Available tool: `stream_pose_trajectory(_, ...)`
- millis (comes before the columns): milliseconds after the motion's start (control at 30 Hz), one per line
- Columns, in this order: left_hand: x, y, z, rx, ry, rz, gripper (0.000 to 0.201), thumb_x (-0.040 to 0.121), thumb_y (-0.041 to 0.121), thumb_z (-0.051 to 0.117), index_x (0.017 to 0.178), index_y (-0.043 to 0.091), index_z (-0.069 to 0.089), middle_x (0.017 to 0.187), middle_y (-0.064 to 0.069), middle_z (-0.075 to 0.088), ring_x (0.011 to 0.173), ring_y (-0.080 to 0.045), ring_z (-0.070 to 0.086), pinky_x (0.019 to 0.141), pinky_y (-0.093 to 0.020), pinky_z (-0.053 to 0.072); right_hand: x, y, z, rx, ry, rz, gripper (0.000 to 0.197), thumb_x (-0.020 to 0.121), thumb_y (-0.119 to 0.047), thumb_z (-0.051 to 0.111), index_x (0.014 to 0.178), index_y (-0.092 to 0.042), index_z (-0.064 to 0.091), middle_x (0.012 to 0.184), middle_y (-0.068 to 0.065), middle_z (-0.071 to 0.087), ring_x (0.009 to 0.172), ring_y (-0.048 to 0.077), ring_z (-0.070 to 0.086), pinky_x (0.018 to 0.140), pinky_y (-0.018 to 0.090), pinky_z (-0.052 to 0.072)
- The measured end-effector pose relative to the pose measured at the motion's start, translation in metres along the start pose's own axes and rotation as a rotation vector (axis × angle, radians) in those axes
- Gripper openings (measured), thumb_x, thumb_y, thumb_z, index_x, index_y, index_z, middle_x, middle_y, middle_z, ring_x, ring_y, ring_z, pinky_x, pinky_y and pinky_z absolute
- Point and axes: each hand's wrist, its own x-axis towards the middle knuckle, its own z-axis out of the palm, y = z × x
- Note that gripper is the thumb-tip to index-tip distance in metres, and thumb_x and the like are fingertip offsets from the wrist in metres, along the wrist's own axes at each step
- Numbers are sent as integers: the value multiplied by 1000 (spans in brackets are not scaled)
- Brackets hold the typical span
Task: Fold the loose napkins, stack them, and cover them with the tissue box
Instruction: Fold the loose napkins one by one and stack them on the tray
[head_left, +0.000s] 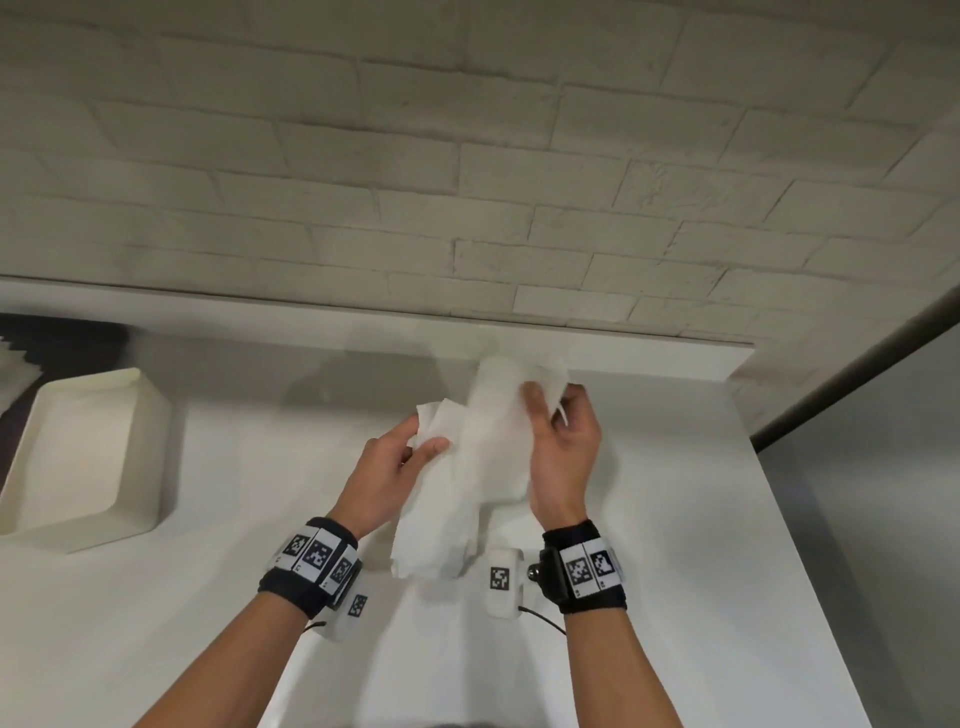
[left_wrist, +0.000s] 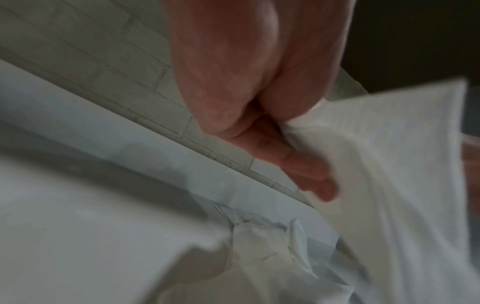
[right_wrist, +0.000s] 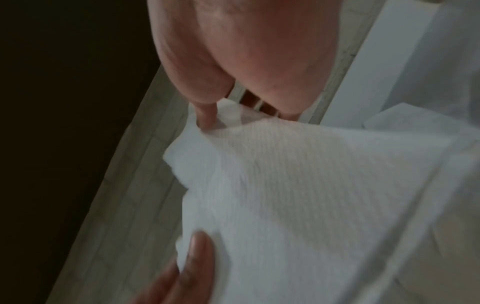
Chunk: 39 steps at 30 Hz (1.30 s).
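Observation:
A white napkin (head_left: 467, 467) hangs in the air above the white table, held between both hands. My left hand (head_left: 395, 462) pinches its left edge between thumb and fingers, and the left wrist view shows that napkin (left_wrist: 389, 164) draped past the fingers. My right hand (head_left: 561, 441) grips the napkin's upper right part, with the paper bunched round the fingers (right_wrist: 205, 115). The napkin (right_wrist: 298, 195) fills the right wrist view, with the other hand's fingers at the bottom. A crumpled napkin (left_wrist: 259, 246) lies on the table below. An off-white tissue box (head_left: 88, 457) sits at the left, open side up.
The white table (head_left: 675, 571) ends at a brick wall (head_left: 467, 156) behind and at its right edge near a grey floor. A dark object with white paper (head_left: 21, 364) lies at the far left, behind the box.

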Motion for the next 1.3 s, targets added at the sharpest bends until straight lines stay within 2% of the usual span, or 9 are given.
stream_pose_trajectory(100,1,-6,-3,134,158,5,42,105,53,59,82,17,58,55,8,39,54,-13,35,54,-24,32,1,-18,-16,30,-55,-41,12,103,-17,75,107,-25,67,111,8,78,103,22,73,93,44,60)
stream_pose_trajectory(167,2,-7,-2,124,224,5,45,106,47,62,73,16,57,58,9,50,58,-12,48,58,-18,37,-2,-30,-26,27,-140,-45,12,105,-14,70,115,-17,65,114,6,78,108,23,74,92,42,61)
stream_pose_trajectory(367,7,1,5,-244,232,-20,18,107,21,66,100,12,80,88,-14,78,85,-22,77,84,-41,67,-26,-1,-10,-60,-211,49,17,105,-29,73,110,-12,70,123,12,74,121,37,68,109,60,54)
stream_pose_trajectory(500,-1,15,6,-275,173,13,15,108,4,61,111,8,74,95,-9,81,89,-35,77,83,-43,66,-26,12,11,49,-160,135,16,104,-24,74,105,-9,68,125,-8,74,119,11,68,103,31,55)
stream_pose_trajectory(600,-5,21,3,-279,169,19,17,110,12,60,112,9,76,95,-12,80,89,-37,77,82,-47,66,-21,8,23,89,-123,138,13,103,-15,73,98,-4,67,92,-5,72,88,9,66,84,22,54)
stream_pose_trajectory(800,-11,25,-10,-301,219,-16,39,113,33,52,104,6,77,101,-9,81,99,-27,77,90,-46,65,-23,11,37,87,-46,103,25,93,-23,87,99,-7,70,119,20,73,117,37,70,110,54,56)
stream_pose_trajectory(933,-10,21,-21,-270,235,-6,62,110,57,49,106,-2,69,99,-2,73,97,-22,69,101,-57,57,-29,7,43,41,-99,16,20,95,-17,85,91,-10,66,91,7,65,90,19,62,92,38,57)
stream_pose_trajectory(1033,-12,30,-20,-286,258,26,53,111,54,43,98,8,64,88,-2,56,83,-20,53,84,-50,51,-34,1,53,7,-87,-31,19,97,-14,82,91,-10,65,84,-2,62,80,12,56,80,25,51)
stream_pose_trajectory(1300,-22,47,-24,-329,297,62,26,106,45,63,124,27,58,111,3,77,104,-19,75,92,-55,60,-47,0,82,-22,-6,46,21,99,-28,80,96,-13,65,87,-3,68,80,13,60,80,35,53)
